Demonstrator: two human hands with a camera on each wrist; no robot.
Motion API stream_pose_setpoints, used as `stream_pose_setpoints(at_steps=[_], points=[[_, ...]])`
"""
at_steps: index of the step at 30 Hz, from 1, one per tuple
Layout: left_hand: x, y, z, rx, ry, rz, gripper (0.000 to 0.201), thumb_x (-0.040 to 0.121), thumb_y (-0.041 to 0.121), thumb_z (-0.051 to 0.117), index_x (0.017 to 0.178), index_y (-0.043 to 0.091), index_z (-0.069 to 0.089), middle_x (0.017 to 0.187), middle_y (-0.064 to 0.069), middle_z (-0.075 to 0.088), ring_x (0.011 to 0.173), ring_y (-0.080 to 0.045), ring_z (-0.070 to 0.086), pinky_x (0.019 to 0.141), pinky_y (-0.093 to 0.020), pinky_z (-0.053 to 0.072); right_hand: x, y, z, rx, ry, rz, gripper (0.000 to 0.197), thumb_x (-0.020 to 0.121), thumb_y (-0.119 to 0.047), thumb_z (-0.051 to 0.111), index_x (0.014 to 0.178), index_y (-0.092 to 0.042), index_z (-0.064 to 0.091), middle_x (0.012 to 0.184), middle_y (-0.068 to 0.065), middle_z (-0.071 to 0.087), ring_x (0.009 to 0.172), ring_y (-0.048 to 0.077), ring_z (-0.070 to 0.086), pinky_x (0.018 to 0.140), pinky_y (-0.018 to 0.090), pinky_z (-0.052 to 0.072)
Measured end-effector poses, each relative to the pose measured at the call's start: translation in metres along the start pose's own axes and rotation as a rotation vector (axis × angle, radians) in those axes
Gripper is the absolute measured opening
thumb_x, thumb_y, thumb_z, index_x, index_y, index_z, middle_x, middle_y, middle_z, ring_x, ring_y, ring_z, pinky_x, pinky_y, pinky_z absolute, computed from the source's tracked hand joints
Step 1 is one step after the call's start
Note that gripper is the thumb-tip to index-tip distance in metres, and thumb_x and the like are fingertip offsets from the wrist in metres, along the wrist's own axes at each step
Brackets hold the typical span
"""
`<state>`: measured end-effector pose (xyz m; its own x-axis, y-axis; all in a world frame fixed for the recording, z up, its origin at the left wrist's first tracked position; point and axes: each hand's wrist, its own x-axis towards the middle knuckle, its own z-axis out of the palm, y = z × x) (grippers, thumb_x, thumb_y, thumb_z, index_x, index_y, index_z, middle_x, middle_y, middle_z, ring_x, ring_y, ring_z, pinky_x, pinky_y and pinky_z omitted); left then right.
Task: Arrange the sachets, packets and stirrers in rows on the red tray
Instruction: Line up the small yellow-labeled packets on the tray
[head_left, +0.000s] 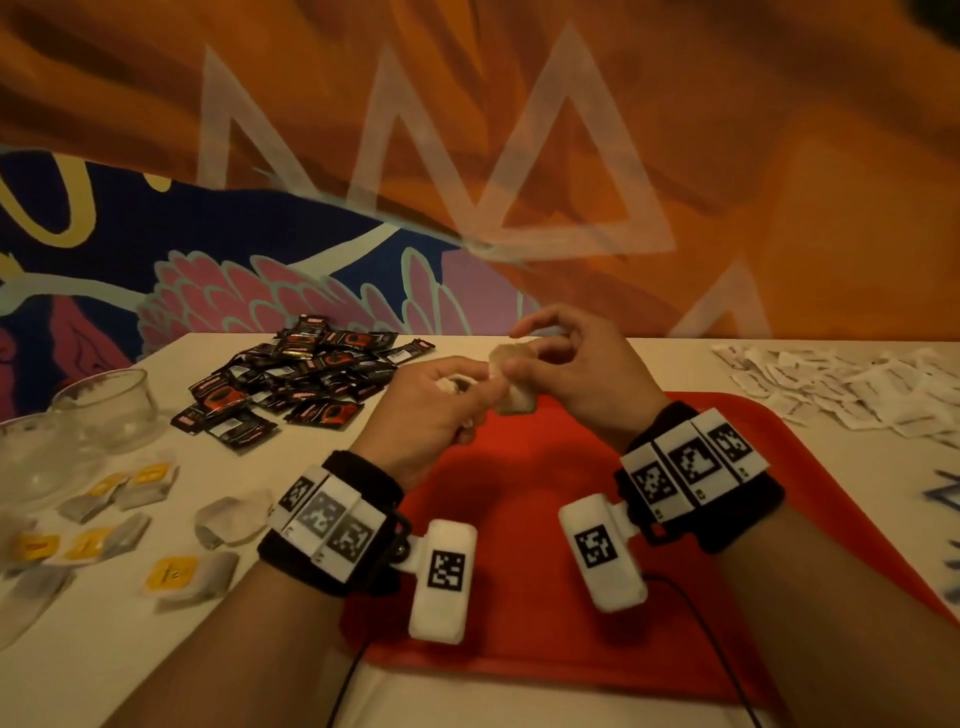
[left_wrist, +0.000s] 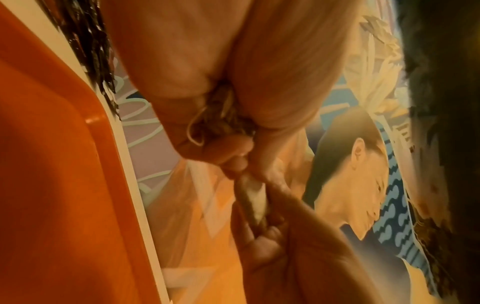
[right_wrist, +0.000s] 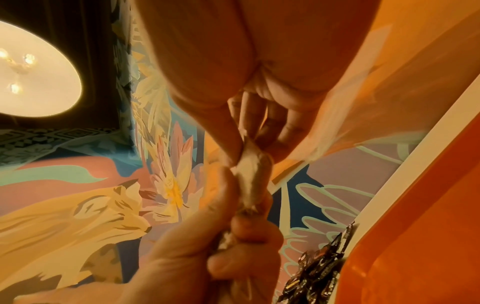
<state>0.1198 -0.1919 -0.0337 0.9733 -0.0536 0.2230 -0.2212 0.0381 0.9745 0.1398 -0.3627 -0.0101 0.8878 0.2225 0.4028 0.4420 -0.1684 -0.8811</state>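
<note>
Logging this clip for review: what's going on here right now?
A person holds a pale tea bag between both hands above the red tray, the left hand also gripping a bunched one. The right hand pinches its far end. The visible tray surface is bare; black sachets and white packets lie piled on the table.

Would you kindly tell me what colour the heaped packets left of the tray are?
The heaped packets are black with red-orange markings, clearest in the head view.

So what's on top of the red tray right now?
Nothing lies on the visible part of the red tray. Both hands, left hand and right hand, hold a pale sachet above it; wrists hide some surface.
</note>
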Motion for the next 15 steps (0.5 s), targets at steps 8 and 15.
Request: stream_pose_setpoints(at_steps=[8,15], points=[[0.002,0.007,-0.007,-0.14,0.096,0.026,0.005,0.091,0.002,0.065,0.094,0.007,0.063,0.061,-0.004,0.055,0.054,-0.012,0.049,0.045,-0.02,0.041,0.001,0.01,0.0,-0.026,-0.059,0.07,0.014,0.08,-0.009,0.079,0.092,-0.011,0.073,0.083,0.008,0.074,0.08,0.023,0.072,0.074,0.037,0.058],[0.003,0.003,-0.01,-0.039,0.076,0.039,0.009,0.093,0.012,0.064,0.091,0.004,0.067,0.067,-0.009,0.054,0.052,-0.01,0.047,0.042,-0.019,0.035,0.0,0.013,0.006,-0.06,-0.073,0.074,0.019,0.082,-0.013,0.078,0.099,-0.01,0.071,0.09,0.008,0.075,0.082,0.024,0.073,0.068,0.033,0.059]])
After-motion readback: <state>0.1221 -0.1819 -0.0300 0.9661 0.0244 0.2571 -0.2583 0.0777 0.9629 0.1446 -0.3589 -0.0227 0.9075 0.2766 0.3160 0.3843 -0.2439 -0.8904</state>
